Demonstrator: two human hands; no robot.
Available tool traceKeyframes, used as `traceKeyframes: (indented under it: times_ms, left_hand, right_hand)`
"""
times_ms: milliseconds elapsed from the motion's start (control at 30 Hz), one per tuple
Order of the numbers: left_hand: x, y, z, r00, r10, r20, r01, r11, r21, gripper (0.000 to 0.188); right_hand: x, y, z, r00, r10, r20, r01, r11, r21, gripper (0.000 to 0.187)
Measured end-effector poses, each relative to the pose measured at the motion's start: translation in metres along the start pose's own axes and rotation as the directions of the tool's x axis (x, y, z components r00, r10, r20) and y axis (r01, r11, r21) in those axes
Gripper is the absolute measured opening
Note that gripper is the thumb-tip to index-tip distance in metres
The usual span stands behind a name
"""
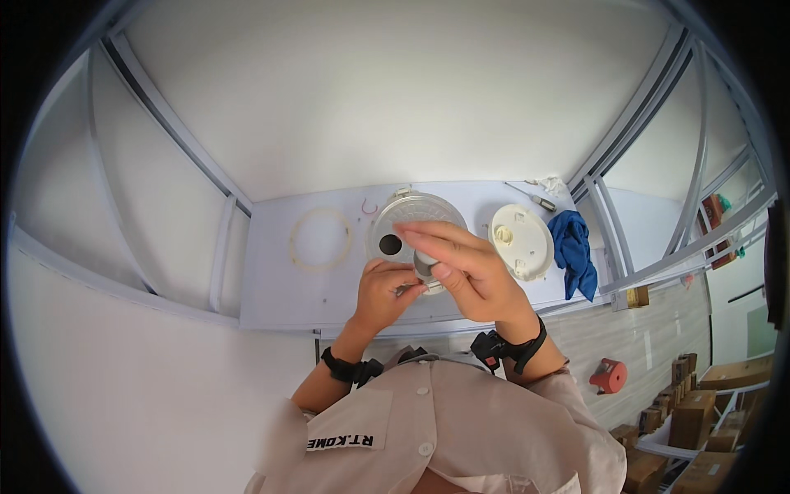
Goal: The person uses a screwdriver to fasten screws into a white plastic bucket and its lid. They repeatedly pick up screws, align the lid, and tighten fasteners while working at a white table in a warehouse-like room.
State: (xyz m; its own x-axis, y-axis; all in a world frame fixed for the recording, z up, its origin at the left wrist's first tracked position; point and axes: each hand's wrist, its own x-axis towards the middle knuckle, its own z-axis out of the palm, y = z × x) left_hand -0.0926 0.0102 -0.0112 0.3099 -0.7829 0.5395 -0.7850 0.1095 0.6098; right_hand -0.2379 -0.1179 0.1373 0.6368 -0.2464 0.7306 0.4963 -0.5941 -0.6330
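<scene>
A round metallic lid-like part lies at the middle of the table, with a dark round opening on its left side. Over its near edge both my hands meet around a small grey cylindrical piece. My right hand reaches across from the right, long fingers stretched over the piece and thumb against its side. My left hand is closed at the near rim, thumb and forefinger bent together beside the cylinder. What sits between those left fingertips is mostly hidden.
Right of the lid lies a cream round cover, then a blue cloth. A screwdriver rests behind them. On the left are a pale ring and a small pink hook-shaped piece. A red stool stands on the floor.
</scene>
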Motion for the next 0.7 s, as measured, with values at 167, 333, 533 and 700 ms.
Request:
traceKeyframes:
  times_ms: [167,333,533,700]
  left_hand:
    - [0.000,0.004,-0.001,1.000,-0.012,-0.020,0.011,0.999,-0.038,0.016]
    - [0.000,0.001,0.003,0.999,0.022,-0.049,-0.023,0.999,-0.024,0.017]
    - [-0.001,-0.001,0.001,1.000,0.006,-0.015,-0.006,0.999,-0.038,0.016]
    - [0.000,0.002,0.000,1.000,-0.017,0.010,0.018,0.999,-0.028,0.016]
  right_hand:
    - [-0.015,0.011,-0.005,0.996,-0.064,-0.069,0.041,0.955,-0.294,0.048]
    - [0.007,-0.008,0.004,0.994,-0.016,-0.111,0.012,0.999,-0.038,0.045]
    - [0.000,0.008,-0.005,0.995,-0.096,-0.002,0.092,0.959,-0.268,0.057]
    - [0.008,-0.003,0.003,0.996,-0.013,-0.088,0.001,0.990,-0.141,0.053]
